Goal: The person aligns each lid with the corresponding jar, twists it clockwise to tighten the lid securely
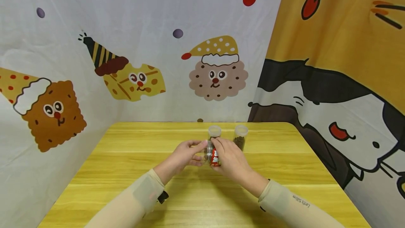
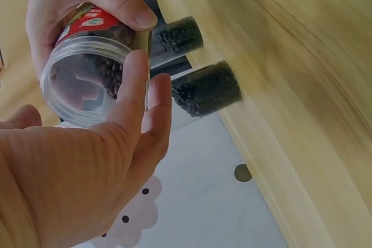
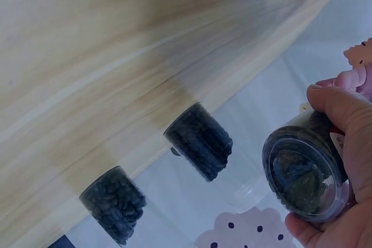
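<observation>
My right hand [image 1: 233,160] grips a clear jar [image 1: 215,157] with a red label, tipped on its side above the table. Dark bean-like pieces show inside the jar in the left wrist view, and its round base faces the right wrist camera. The ringed clear end points toward my left hand [image 1: 181,159]. Beside that end, the left hand's fingers [image 2: 135,79] are extended and at least one appears to touch the rim; its thumb stands apart from it. Whether a clear lid covers this end I cannot tell.
Two more clear jars stand upright farther back, one directly behind the hands [image 1: 214,130] and another jar [image 1: 241,138] to its right. Both hold dark bean-like pieces. The wooden table [image 1: 126,171] ends at a printed cloth backdrop [image 1: 142,112].
</observation>
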The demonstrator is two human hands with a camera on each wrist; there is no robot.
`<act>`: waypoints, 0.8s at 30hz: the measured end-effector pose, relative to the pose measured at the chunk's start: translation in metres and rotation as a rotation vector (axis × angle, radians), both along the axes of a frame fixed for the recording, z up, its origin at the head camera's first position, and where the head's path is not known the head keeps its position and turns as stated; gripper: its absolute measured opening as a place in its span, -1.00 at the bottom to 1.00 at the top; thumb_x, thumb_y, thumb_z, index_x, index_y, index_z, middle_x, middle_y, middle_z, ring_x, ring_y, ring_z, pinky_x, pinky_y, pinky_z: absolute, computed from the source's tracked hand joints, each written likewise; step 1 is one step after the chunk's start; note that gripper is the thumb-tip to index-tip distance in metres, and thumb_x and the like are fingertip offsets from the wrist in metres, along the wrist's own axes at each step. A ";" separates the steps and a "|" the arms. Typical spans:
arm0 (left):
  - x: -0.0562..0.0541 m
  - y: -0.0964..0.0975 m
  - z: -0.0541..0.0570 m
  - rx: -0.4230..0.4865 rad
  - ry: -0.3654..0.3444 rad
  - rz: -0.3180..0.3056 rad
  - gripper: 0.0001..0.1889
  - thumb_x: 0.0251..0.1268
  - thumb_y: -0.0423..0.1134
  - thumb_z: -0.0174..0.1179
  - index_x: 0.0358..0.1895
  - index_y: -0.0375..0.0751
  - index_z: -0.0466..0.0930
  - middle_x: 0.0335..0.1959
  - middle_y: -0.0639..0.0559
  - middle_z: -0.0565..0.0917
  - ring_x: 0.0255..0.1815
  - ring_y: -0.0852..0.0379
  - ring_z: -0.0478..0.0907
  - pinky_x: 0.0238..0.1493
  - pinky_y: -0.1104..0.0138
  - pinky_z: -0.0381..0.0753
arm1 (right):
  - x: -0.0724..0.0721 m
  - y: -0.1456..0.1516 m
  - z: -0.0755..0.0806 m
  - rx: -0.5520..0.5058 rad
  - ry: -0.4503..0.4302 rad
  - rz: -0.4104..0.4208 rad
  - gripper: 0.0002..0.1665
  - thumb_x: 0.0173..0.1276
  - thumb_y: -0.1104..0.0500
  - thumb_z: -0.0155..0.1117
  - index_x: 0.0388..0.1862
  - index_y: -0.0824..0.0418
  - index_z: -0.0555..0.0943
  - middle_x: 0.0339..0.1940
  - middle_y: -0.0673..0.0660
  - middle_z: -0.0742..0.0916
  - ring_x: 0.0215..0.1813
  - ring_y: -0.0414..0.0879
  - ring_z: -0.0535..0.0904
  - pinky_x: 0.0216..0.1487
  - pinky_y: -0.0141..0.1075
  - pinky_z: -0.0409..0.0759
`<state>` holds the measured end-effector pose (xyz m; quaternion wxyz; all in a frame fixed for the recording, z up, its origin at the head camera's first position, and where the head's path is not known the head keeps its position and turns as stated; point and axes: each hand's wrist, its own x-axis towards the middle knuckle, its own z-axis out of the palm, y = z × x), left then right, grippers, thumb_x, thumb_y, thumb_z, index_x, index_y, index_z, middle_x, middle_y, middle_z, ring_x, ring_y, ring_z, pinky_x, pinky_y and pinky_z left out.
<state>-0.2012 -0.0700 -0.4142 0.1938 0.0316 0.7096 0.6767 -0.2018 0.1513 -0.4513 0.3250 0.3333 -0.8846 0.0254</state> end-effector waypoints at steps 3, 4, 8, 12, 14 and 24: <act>0.000 0.000 0.001 -0.010 -0.013 -0.004 -0.13 0.46 0.27 0.32 0.55 -0.32 0.38 0.38 -0.30 0.57 0.03 -0.13 0.73 0.04 0.10 0.84 | -0.001 0.000 -0.001 0.003 0.016 0.012 0.25 -0.16 -0.18 0.87 0.44 0.33 0.50 0.22 0.23 0.71 0.21 0.11 0.69 0.30 -0.07 0.71; 0.000 0.000 0.001 -0.014 -0.014 -0.006 -0.16 0.47 0.24 0.33 0.54 -0.32 0.39 0.35 -0.30 0.59 0.01 -0.11 0.73 0.04 0.09 0.84 | -0.001 0.000 -0.001 0.005 0.020 0.013 0.25 -0.17 -0.18 0.87 0.44 0.34 0.51 0.22 0.23 0.71 0.21 0.11 0.69 0.30 -0.07 0.71; 0.001 0.000 0.001 -0.017 -0.013 -0.008 -0.23 0.48 0.15 0.36 0.52 -0.31 0.42 0.25 -0.30 0.63 -0.04 -0.08 0.71 0.03 0.10 0.84 | -0.001 0.000 -0.002 0.008 0.024 0.013 0.25 -0.17 -0.19 0.87 0.44 0.34 0.51 0.22 0.22 0.71 0.21 0.10 0.69 0.30 -0.08 0.71; 0.000 0.000 -0.001 -0.011 -0.009 -0.010 -0.22 0.48 0.13 0.38 0.53 -0.33 0.40 0.20 -0.29 0.66 -0.08 -0.06 0.71 0.01 0.12 0.85 | -0.001 0.000 -0.002 0.005 0.030 0.015 0.25 -0.18 -0.18 0.87 0.44 0.33 0.52 0.21 0.22 0.71 0.20 0.10 0.70 0.29 -0.08 0.71; 0.000 0.000 -0.001 -0.010 -0.007 -0.011 -0.21 0.47 0.12 0.38 0.53 -0.34 0.40 0.16 -0.27 0.69 -0.12 -0.04 0.70 0.00 0.13 0.85 | -0.001 0.000 -0.002 0.003 0.034 0.017 0.24 -0.18 -0.18 0.87 0.43 0.34 0.53 0.21 0.22 0.71 0.19 0.10 0.70 0.28 -0.08 0.72; 0.000 0.000 -0.004 -0.030 0.053 -0.033 -0.24 0.47 0.04 0.40 0.58 -0.28 0.38 0.36 -0.34 0.60 0.08 -0.14 0.71 0.04 0.13 0.84 | 0.001 0.000 -0.001 0.002 0.008 0.005 0.26 -0.16 -0.18 0.87 0.45 0.31 0.48 0.22 0.23 0.71 0.20 0.11 0.69 0.27 -0.06 0.72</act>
